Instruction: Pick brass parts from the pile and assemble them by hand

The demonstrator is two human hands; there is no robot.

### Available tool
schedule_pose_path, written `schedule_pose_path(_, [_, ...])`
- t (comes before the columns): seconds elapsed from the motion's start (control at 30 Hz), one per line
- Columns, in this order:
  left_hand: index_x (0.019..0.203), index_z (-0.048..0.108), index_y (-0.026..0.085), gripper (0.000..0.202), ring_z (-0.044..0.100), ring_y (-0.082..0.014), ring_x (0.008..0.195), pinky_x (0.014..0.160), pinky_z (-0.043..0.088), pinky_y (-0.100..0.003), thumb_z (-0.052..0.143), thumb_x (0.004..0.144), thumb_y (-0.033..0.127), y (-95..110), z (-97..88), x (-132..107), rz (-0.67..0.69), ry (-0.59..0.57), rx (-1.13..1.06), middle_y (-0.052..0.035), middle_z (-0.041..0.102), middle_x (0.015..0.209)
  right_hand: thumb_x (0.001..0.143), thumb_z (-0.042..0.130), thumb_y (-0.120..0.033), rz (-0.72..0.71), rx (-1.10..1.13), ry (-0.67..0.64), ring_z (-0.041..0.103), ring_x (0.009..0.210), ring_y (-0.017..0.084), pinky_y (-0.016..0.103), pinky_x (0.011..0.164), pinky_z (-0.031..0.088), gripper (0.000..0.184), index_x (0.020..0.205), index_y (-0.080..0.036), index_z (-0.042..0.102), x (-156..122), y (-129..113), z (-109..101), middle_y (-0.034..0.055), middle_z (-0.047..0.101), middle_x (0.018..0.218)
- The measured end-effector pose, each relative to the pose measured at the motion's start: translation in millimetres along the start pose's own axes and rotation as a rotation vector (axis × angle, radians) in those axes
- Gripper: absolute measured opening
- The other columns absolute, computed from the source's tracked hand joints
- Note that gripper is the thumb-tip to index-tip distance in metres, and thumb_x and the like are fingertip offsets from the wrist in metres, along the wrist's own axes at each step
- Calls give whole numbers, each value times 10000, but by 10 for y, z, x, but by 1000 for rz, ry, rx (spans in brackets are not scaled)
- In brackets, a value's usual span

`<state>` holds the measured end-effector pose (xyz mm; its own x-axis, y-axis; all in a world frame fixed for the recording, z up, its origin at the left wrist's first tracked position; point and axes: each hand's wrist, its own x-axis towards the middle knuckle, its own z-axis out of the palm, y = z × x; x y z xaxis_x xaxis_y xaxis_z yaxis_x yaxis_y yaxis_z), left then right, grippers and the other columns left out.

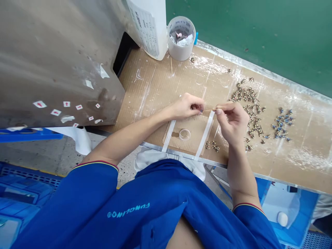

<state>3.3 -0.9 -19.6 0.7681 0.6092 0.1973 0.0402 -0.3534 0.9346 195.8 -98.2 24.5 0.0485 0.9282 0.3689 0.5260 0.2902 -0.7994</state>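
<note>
My right hand [234,121] pinches a thin wooden stick [209,110], which points left toward my other hand. The fingers of my left hand [188,106] are closed on a tiny part [201,111] with a bluish spot; most of it is hidden. The stick's tip meets or nearly meets that part. Below my hands, a small clear round dish [185,134] sits on the cardboard between two white tape strips. To the right lies a loose spread of small brass-coloured parts [245,95]. Farther right is a group of similar parts with blue on them [282,124].
A tape-roll core [181,52] holding scraps stands at the back beside a white container [149,31]. Another stick [171,65] lies nearby. A metal panel [77,62] with arrow stickers borders the left. Several parts [212,146] lie near the cardboard-covered table's [298,166] front edge.
</note>
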Motion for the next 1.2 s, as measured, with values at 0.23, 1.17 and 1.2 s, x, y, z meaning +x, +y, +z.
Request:
schedule_pose_path(0.23, [793, 709, 129, 53, 608, -97, 703, 697, 486, -216, 663, 778, 106, 62, -30, -3, -74, 18, -82, -9, 688, 747, 988, 683, -263, -152, 250, -413, 691, 773, 151, 297, 691, 550, 103, 887, -247, 675, -18, -209, -54, 14, 718, 854])
schedule_pose_path(1.17, [809, 680, 115, 44, 578, -70, 677, 683, 488, -201, 714, 784, 122, 97, -39, 5, -221, 58, -197, -2, 661, 737, 827, 715, -212, 182, -545, -223, 543, 622, 181, 338, 628, 410, 48, 791, -245, 714, -23, 386, -519, 3, 655, 721])
schedule_pose_path(1.2, [807, 678, 116, 44, 575, -69, 673, 681, 487, -201, 714, 784, 124, 99, -38, 6, -218, 58, -198, 0, 657, 732, 832, 699, -211, 171, -566, -216, 546, 636, 187, 338, 623, 400, 76, 764, -243, 694, -34, 382, -474, 14, 662, 747])
